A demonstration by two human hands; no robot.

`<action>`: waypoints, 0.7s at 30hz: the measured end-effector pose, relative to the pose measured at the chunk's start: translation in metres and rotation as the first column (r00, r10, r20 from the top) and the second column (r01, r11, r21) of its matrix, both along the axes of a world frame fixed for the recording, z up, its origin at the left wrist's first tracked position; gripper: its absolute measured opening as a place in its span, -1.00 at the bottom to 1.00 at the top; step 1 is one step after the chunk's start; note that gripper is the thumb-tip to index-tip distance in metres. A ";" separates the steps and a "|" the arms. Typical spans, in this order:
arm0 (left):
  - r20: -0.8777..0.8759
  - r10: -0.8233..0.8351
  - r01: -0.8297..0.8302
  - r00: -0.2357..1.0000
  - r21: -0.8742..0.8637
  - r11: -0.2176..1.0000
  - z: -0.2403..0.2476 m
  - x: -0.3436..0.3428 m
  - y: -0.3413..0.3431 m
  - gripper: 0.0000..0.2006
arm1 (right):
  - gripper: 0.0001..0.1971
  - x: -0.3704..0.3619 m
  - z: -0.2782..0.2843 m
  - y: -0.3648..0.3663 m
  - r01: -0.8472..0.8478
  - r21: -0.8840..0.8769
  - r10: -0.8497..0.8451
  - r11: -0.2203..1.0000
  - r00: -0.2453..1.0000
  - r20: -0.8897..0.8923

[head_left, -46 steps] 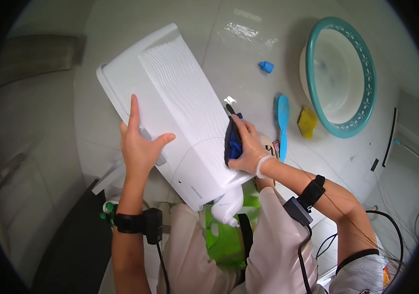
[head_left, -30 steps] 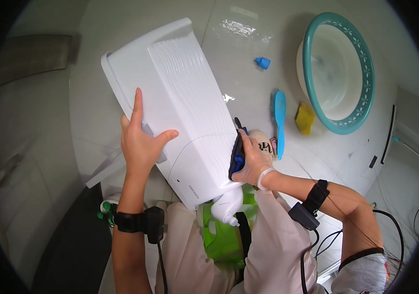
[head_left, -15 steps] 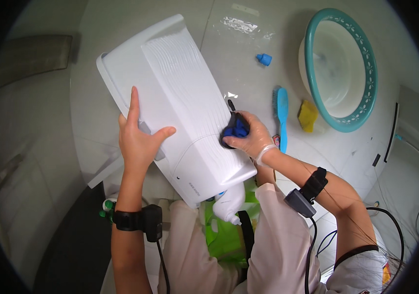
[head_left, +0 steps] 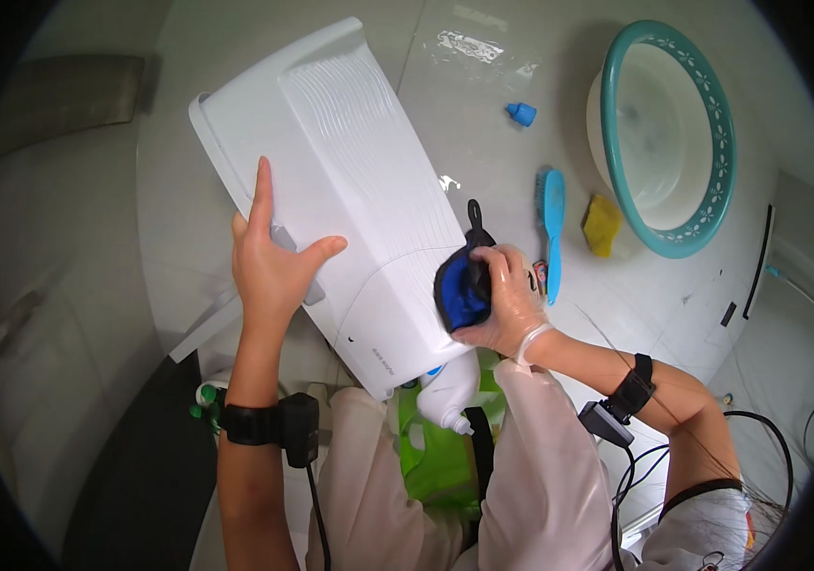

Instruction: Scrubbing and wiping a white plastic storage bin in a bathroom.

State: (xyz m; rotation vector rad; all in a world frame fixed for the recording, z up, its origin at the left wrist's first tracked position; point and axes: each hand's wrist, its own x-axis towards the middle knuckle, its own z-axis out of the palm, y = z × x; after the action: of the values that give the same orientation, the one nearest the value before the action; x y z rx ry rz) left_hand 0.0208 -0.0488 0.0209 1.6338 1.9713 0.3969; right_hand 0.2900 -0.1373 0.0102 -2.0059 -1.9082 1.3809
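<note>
A large white plastic casing [head_left: 331,181] with a wavy ribbed strip down its face lies tilted in front of me. My left hand [head_left: 275,262] grips its left edge, thumb on the face and index finger stretched up along the side; the remaining fingers are mostly hidden. In a clear plastic glove, my right hand [head_left: 509,303] holds a blue cloth [head_left: 462,295] with black trim and a black loop. The cloth presses against the casing's lower right side. Below the casing's near end, a white bottle [head_left: 450,392] lies with its nozzle toward me.
A white basin [head_left: 678,124] with a teal rim stands at the far right. Near it lie a yellow sponge [head_left: 602,226], a blue brush [head_left: 551,233] and a small blue cap [head_left: 521,114]. A green bag [head_left: 435,466] sits between my legs. Cables trail from both wrist straps.
My right hand has slid down the casing's right side toward me with the cloth, which now shows more of its blue face and its loop. My left hand stays nearly in place.
</note>
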 end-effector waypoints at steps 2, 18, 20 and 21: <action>0.018 0.004 -0.004 1.000 0.006 1.000 -0.001 -0.002 0.000 0.18 | 0.01 -0.004 -0.006 -0.007 0.108 -0.061 -0.115 0.992 0.985 -0.126; 0.067 0.042 -0.038 0.997 -0.057 0.998 0.002 0.000 0.002 0.13 | -0.48 -0.003 -0.014 -0.005 0.181 -0.167 -0.211 0.969 0.960 -0.186; 0.063 0.048 -0.044 0.997 -0.068 0.997 0.003 0.002 0.003 0.13 | -0.35 -0.004 -0.019 -0.005 0.179 -0.112 -0.199 0.977 0.960 -0.199; 0.058 0.054 -0.049 0.997 -0.080 0.996 0.003 0.002 0.003 0.14 | -0.35 -0.006 -0.018 -0.004 0.180 -0.111 -0.199 0.977 0.960 -0.197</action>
State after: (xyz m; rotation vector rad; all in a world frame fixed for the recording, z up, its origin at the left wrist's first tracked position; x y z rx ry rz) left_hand 0.0224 -0.0458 0.0240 1.5079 1.9630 0.3790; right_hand 0.2844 -0.1417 -0.0082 -1.9342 -1.5501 1.5811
